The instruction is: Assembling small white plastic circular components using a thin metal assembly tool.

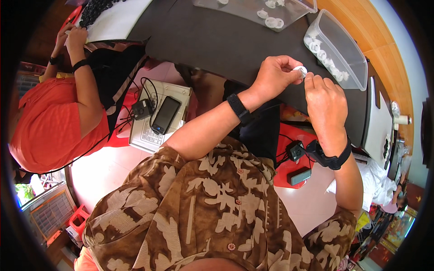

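Between thumb and fingers, my left hand [276,77] pinches a small round white plastic piece [300,70] above the dark table's near edge. My right hand [326,97] is closed right beside it, its fingertips meeting the piece's right side; whether they hold a separate small part is hidden. A clear plastic bin [341,49] just beyond my right hand holds several similar white round pieces [321,55]. Farther off, another clear bin [289,13] contains more white pieces [271,21]. Both my wrists wear black straps.
The dark table [203,40] stretches ahead. At the left, a person in a red shirt [58,110] works beside a white board with a black heap [95,11]. A phone-like device [166,115] lies on a box [147,135]. A red stool [289,174] carries small electronics.
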Demonstrator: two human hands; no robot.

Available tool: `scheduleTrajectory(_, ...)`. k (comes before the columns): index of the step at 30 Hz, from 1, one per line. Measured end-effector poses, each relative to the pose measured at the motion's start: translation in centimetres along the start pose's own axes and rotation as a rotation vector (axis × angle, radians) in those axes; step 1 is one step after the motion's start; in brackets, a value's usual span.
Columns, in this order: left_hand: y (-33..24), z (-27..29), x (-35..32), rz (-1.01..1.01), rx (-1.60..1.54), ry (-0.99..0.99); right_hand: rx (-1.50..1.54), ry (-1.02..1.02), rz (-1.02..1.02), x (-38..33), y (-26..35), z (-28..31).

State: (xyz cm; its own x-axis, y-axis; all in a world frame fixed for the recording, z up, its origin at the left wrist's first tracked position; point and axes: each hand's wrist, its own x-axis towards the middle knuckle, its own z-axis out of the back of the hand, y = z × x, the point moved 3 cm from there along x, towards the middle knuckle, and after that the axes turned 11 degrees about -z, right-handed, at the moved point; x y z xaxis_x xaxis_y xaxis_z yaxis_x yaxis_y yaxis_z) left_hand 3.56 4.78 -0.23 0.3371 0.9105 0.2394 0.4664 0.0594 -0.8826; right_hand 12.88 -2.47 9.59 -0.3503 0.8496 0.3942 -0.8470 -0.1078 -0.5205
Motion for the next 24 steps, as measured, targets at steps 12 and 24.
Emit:
scheduleTrajectory(12, 0.0, 0.0, 0.3, 0.037, -0.108, -0.023, 0.086, 0.128, -0.206, -0.6, -0.4, -0.5)
scheduleTrajectory(24, 0.1, 0.0, 0.2, 0.034, -0.013, -0.006, 0.281, 0.183, -0.260, -1.2, -1.3, -0.3)
